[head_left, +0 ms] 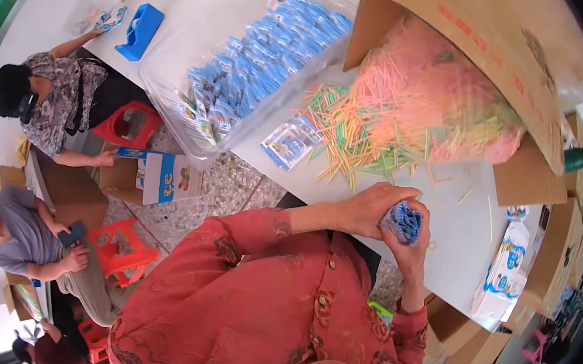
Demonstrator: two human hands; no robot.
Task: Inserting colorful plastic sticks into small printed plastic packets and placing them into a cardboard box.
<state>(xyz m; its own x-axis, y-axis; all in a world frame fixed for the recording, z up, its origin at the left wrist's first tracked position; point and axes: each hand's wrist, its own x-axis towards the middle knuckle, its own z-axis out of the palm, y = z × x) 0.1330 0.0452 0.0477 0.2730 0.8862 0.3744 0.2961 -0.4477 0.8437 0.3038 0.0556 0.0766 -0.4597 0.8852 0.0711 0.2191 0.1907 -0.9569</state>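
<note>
In the head view I see the left hand [366, 211] and right hand [414, 249] closed together around a crinkled blue bundle [403, 223], by the near edge of the bench [453, 256]. Beyond them I have loose coloured sticks [355, 135] spilling from an open carton [537, 165], a flat blue-and-white packet [291, 143] to their left, and blue packets [271, 52] farther left.

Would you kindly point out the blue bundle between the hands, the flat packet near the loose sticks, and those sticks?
Blue bundle [403, 223]: head view, on its crinkled end.
Flat packet [291, 141]: head view, on its face.
Loose sticks [347, 132]: head view, within the pile.
</note>
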